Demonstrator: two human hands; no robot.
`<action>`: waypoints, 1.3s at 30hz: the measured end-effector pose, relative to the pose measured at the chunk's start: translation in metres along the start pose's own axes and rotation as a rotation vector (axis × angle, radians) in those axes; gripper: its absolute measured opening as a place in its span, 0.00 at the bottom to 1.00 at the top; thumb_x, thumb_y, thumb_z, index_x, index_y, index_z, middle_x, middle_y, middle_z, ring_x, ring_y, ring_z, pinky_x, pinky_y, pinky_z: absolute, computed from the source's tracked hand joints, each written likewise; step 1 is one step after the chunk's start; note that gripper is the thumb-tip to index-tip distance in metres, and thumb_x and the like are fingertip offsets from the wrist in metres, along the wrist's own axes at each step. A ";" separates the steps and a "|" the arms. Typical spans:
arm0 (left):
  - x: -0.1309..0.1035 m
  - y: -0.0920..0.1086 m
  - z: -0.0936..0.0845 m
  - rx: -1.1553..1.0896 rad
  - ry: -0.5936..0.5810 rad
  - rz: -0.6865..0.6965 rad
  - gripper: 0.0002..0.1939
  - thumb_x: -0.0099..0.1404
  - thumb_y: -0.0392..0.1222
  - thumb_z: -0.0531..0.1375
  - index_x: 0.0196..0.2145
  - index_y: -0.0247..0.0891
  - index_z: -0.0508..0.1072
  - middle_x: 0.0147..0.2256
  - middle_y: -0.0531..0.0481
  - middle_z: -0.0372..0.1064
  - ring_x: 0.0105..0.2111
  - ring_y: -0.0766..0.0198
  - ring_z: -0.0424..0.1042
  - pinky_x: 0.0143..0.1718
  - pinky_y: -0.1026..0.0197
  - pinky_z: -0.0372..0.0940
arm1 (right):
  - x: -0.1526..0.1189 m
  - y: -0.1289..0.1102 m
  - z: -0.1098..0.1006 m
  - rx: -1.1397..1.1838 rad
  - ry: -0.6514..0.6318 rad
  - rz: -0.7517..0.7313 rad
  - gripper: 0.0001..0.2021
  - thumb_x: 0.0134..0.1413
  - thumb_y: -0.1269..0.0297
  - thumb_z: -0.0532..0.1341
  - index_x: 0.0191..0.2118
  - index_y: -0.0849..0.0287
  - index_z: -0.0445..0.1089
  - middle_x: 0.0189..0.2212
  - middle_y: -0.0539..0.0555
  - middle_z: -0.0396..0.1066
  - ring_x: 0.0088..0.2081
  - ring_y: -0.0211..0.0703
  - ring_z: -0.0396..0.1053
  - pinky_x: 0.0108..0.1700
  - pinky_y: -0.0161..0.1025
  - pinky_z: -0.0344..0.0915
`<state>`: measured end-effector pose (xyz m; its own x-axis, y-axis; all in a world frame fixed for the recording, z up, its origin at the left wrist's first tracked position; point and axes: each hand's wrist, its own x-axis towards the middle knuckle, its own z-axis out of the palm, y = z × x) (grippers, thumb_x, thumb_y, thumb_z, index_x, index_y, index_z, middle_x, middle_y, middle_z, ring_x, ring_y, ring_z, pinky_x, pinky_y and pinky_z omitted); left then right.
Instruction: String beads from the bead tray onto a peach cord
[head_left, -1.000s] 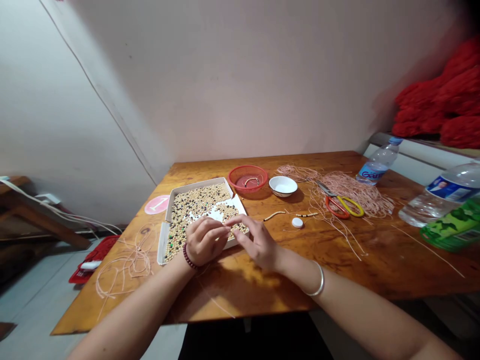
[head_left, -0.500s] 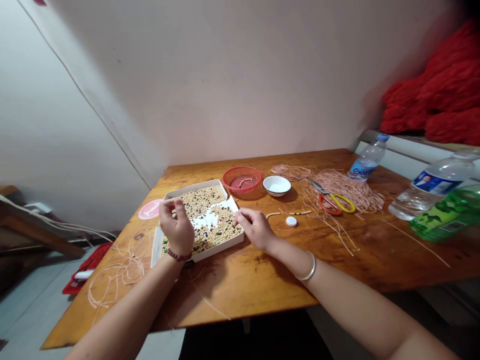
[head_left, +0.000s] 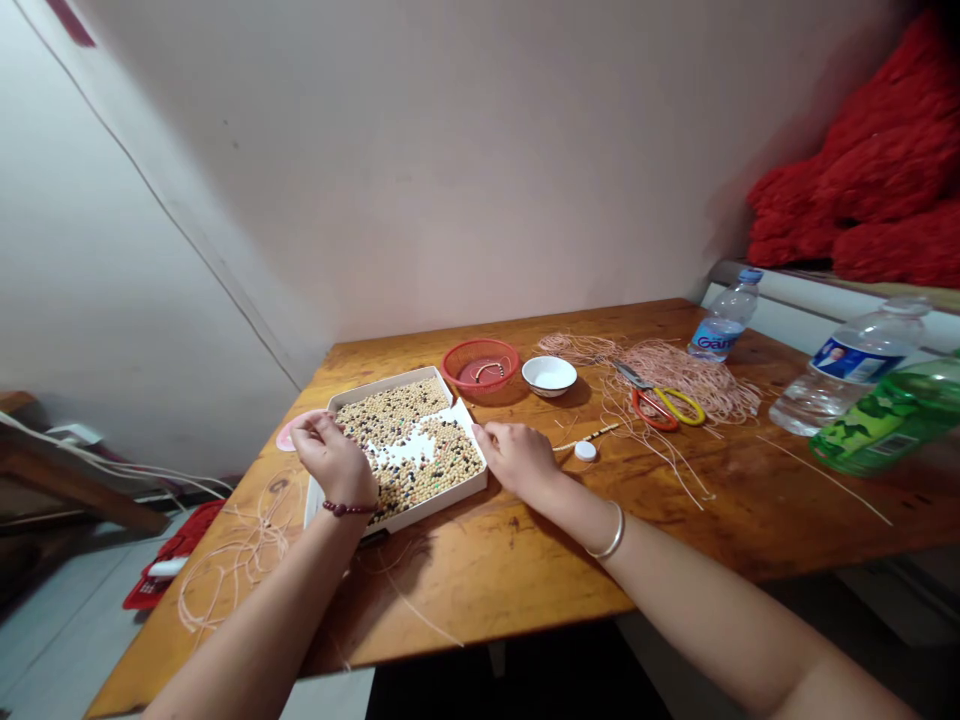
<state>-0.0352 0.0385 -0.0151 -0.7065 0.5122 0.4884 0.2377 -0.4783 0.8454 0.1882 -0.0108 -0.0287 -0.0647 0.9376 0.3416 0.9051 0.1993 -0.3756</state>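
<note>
A white box (head_left: pixel 442 493) full of small beige, black and coloured beads stands on the wooden table. Over its left side my left hand (head_left: pixel 336 462) is raised with fingers curled together; what they pinch, if anything, is too small to make out. My right hand (head_left: pixel 517 458) is closed at the box's right edge, and its fingertips hold something I cannot make out. A short string of beads (head_left: pixel 596 437) lies to the right of that hand, beside a white cap (head_left: pixel 586 452).
Behind the box are a red basket (head_left: pixel 480 366) and a white bowl (head_left: pixel 549 376). Pink cords (head_left: pixel 675 375), scissors (head_left: pixel 656 400) and bottles (head_left: pixel 844 365) lie or stand to the right. Loose cord (head_left: pixel 240 550) is spread at the left of the table (head_left: pixel 525 580).
My left hand has moved left, away from the middle of the box. My right hand has shifted slightly right, and its fingers are curled more. The camera view has tilted a little.
</note>
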 end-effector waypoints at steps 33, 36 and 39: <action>-0.035 0.023 0.002 0.027 -0.784 -0.053 0.13 0.63 0.51 0.56 0.33 0.38 0.63 0.22 0.55 0.63 0.21 0.68 0.65 0.24 0.66 0.61 | 0.007 -0.001 0.004 0.782 0.244 0.038 0.19 0.58 0.53 0.51 0.21 0.58 0.55 0.17 0.46 0.55 0.21 0.33 0.53 0.25 0.32 0.49; -0.035 0.021 0.002 0.051 -0.799 -0.075 0.12 0.63 0.51 0.56 0.34 0.39 0.62 0.21 0.56 0.62 0.21 0.68 0.64 0.22 0.67 0.60 | 0.010 0.002 0.003 0.780 0.313 0.102 0.19 0.59 0.53 0.51 0.21 0.58 0.55 0.17 0.46 0.56 0.21 0.33 0.52 0.25 0.32 0.48; -0.034 0.020 0.002 0.092 -0.806 -0.078 0.12 0.64 0.50 0.55 0.35 0.39 0.62 0.21 0.56 0.63 0.20 0.68 0.64 0.21 0.67 0.60 | 0.014 0.007 0.004 0.744 0.354 0.143 0.19 0.59 0.53 0.50 0.21 0.58 0.54 0.17 0.45 0.55 0.21 0.34 0.52 0.26 0.33 0.48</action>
<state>-0.0048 0.0131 -0.0139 -0.0350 0.9144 0.4034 0.2865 -0.3775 0.8806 0.1919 0.0046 -0.0306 0.2776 0.8482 0.4512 0.3725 0.3379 -0.8643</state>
